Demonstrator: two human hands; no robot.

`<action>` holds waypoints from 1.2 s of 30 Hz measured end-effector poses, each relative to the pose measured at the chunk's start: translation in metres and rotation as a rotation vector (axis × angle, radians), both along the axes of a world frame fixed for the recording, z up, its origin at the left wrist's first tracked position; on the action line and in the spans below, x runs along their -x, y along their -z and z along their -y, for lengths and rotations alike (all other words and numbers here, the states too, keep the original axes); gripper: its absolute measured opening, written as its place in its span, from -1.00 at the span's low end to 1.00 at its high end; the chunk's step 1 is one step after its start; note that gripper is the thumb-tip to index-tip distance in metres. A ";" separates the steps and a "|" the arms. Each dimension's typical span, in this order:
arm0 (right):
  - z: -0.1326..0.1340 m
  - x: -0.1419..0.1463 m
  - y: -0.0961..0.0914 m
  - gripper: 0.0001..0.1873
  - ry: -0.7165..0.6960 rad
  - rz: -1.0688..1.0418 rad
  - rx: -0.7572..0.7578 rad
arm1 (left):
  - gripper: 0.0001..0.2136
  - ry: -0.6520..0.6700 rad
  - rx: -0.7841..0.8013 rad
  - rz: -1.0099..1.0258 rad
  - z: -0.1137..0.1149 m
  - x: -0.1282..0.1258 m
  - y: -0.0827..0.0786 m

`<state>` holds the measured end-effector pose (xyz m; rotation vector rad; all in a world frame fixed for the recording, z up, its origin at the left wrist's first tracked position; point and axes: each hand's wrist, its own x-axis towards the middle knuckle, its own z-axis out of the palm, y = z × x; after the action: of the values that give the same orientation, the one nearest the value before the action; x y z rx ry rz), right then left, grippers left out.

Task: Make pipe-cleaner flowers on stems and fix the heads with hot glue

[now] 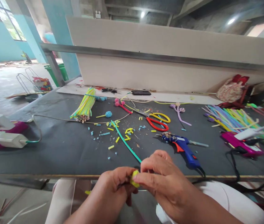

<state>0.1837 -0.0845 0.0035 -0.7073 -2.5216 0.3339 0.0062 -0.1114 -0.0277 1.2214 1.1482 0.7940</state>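
Note:
A small yellow fuzzy ball [135, 179], apparently wound from pipe cleaner, sits between my two hands at the table's front edge. My left hand [110, 188] is closed on its left side, and a yellow tip [88, 192] sticks out beyond that hand. Thumb and fingers of my right hand [166, 182] pinch the ball from the right. A teal pipe cleaner [126, 142] runs from the right hand's fingers up over the table; whether they grip it is hidden. Yellow and blue cut bits [129, 130] lie scattered ahead of the hands.
Right of the bits are scissors [158, 121] and a blue glue gun [180, 146]. Pipe cleaner bundles stand at left [85, 105] and lie at right [233, 119]. Purple power strips [243, 144] with cords flank both sides. A blue ball on a stem [108, 114] lies near the middle.

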 end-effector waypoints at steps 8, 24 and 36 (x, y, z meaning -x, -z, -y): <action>-0.001 0.003 -0.002 -0.79 0.003 0.034 0.062 | -0.93 -0.007 -0.041 -0.034 0.005 0.008 0.016; 0.002 0.005 0.000 -0.79 0.014 0.154 -0.051 | -0.89 -0.065 -0.135 -0.037 0.006 0.008 0.028; 0.008 0.006 0.012 -0.77 0.129 0.292 -0.172 | -0.81 -0.050 -0.325 -0.230 0.008 0.007 0.028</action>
<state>0.1779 -0.0927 -0.0083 -0.8995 -2.7163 -0.0356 -0.0011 -0.1192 -0.0557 1.5908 1.2723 0.9203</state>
